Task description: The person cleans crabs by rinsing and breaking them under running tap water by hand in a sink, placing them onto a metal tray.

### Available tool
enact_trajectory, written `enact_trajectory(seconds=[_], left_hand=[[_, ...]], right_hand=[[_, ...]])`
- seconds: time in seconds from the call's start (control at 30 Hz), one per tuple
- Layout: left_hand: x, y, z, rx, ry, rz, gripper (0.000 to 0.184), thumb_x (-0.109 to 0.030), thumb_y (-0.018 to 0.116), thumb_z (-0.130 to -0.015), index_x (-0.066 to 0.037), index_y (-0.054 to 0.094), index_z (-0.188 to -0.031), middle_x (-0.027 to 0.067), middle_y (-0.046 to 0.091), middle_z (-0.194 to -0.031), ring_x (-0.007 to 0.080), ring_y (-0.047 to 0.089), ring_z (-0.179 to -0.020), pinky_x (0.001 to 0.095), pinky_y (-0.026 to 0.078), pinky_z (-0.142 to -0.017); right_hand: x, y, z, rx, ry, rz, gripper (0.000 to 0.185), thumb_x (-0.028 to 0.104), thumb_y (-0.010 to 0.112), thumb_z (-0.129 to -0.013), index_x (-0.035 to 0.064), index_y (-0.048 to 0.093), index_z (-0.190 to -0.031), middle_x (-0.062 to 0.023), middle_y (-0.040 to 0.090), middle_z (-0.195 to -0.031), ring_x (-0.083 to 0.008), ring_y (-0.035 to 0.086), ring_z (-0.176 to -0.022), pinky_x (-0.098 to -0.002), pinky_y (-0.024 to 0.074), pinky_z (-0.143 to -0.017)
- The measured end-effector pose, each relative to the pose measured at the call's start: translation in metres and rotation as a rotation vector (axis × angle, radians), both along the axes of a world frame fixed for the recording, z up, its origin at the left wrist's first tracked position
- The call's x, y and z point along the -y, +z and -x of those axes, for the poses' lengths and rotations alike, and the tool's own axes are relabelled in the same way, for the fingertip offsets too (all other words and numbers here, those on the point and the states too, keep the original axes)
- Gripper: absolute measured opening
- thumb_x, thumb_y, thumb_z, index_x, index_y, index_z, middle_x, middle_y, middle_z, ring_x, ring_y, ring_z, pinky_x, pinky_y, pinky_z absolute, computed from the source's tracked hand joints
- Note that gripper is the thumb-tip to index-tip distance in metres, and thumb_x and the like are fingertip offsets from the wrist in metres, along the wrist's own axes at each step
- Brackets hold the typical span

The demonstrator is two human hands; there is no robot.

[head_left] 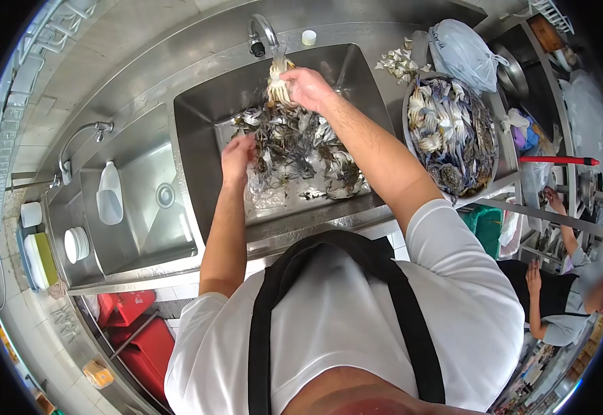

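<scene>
One pale crab [278, 83], grasped at its 3 o'clock edge by the right hand [307, 88], sits at the 12 o'clock end of the sink [201, 131], under the tap [267, 29]; turning it slowly there should wet every side. Left hand [237, 155], at 9 o'clock of the crab pile [294, 155], is blurred; grip cannot be told. Holding low should limit splashing.

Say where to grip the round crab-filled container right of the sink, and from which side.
Grip the round container by opposite edges of its rim, probably from the near side: crabs heap its middle, and the plastic bag crowds its far edge.
</scene>
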State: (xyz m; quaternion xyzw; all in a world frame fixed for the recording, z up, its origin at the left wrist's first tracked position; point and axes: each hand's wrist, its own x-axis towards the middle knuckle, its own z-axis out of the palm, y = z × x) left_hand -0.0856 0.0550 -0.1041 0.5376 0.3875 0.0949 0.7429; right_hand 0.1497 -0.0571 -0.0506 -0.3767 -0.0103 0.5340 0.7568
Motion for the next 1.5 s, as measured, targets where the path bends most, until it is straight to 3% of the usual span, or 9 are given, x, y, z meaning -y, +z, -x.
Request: enact_trajectory(seconds=[0.3,0.77,0.83,0.9,1.03,1.1,1.17,1.33,1.5], left_hand=[[0.019,0.068,-0.099,0.127,-0.238,-1.014,0.025,-0.017,0.075,-0.081,-0.009,0.071,-0.105,0.0056,0.058,-0.092,0.0134,0.055,-0.079,0.0277,0.047,-0.071],[0.007,0.034,-0.101,0.229,-0.172,-0.543,0.021,-0.011,0.071,-0.083,0.000,0.068,-0.100,0.0045,0.066,-0.083,0.0117,0.059,-0.069,0.0273,0.050,-0.067],[0.012,0.046,-0.109,0.134,-0.118,-0.390,0.018,-0.009,0.068,-0.084,0.000,0.068,-0.100,0.0031,0.067,-0.081,0.0098,0.058,-0.068,0.0250,0.049,-0.064],[0.012,0.045,-0.130,0.162,-0.086,-0.243,0.016,-0.008,0.064,-0.086,0.000,0.068,-0.100,0.0025,0.064,-0.079,0.0109,0.059,-0.068,0.0254,0.049,-0.061],[0.007,0.058,-0.169,0.163,-0.150,0.033,0.016,-0.008,0.060,-0.088,0.003,0.065,-0.098,0.0076,0.065,-0.080,0.0186,0.064,-0.070,0.0300,0.054,-0.062],[0.002,0.059,-0.184,0.192,-0.177,0.072,0.014,-0.008,0.060,-0.089,0.004,0.065,-0.096,0.0129,0.067,-0.083,0.0228,0.067,-0.074,0.0312,0.057,-0.064],[-0.003,0.052,-0.202,0.187,-0.161,0.108,0.012,-0.011,0.064,-0.089,0.001,0.065,-0.087,0.0076,0.064,-0.074,0.0175,0.062,-0.061,0.0273,0.051,-0.052],[0.002,0.078,-0.208,0.112,-0.266,-0.065,0.027,-0.022,0.068,-0.090,-0.011,0.057,-0.068,-0.0029,0.049,-0.055,0.0091,0.038,-0.040,0.0258,0.027,-0.037],[0.000,0.076,-0.208,0.230,-0.225,-0.146,0.027,-0.024,0.071,-0.088,-0.006,0.060,-0.071,0.0013,0.054,-0.059,0.0125,0.048,-0.046,0.0279,0.035,-0.042]], right_hand=[[0.014,-0.015,0.005,0.087,-0.075,-0.041,0.027,0.003,0.052,-0.090,0.0036,0.056,-0.116,-0.0095,0.063,-0.104,-0.0223,0.064,-0.089,-0.0346,0.0513,-0.077],[0.030,-0.010,0.020,0.209,-0.111,0.060,0.019,0.003,0.059,-0.089,0.0009,0.062,-0.107,-0.0092,0.067,-0.101,-0.0207,0.066,-0.089,-0.0360,0.0531,-0.078],[0.044,-0.004,0.026,1.146,-0.060,0.533,0.018,0.008,0.063,-0.086,0.0006,0.065,-0.103,-0.0111,0.070,-0.094,-0.0228,0.067,-0.086,-0.0356,0.0514,-0.077],[0.065,0.016,0.044,1.357,-0.176,0.733,0.025,0.011,0.065,-0.084,0.0041,0.066,-0.108,-0.0154,0.069,-0.086,-0.0241,0.064,-0.075,-0.0336,0.0501,-0.072],[0.136,0.076,0.078,1.250,-0.360,0.728,0.028,0.011,0.066,-0.085,0.0037,0.066,-0.112,-0.0147,0.070,-0.087,-0.0230,0.066,-0.077,-0.0342,0.0505,-0.071],[0.181,0.117,0.091,1.234,-0.513,0.773,0.028,0.013,0.065,-0.082,0.0049,0.066,-0.109,-0.0205,0.068,-0.094,-0.0350,0.066,-0.089,-0.0386,0.0520,-0.080],[0.226,0.127,0.076,1.653,-0.897,0.751,0.025,0.012,0.067,-0.082,0.0057,0.067,-0.107,-0.0177,0.068,-0.099,-0.0326,0.066,-0.090,-0.0363,0.0529,-0.082],[0.336,0.135,0.024,2.001,-0.759,1.324,0.027,0.018,0.067,-0.084,0.0052,0.068,-0.108,-0.0155,0.067,-0.110,-0.0344,0.064,-0.100,-0.0398,0.0505,-0.089],[0.347,0.120,0.025,2.061,-0.542,1.401,0.046,0.040,0.064,-0.089,-0.0008,0.067,-0.108,-0.0224,0.063,-0.118,-0.0396,0.061,-0.106,-0.0445,0.0473,-0.094]])
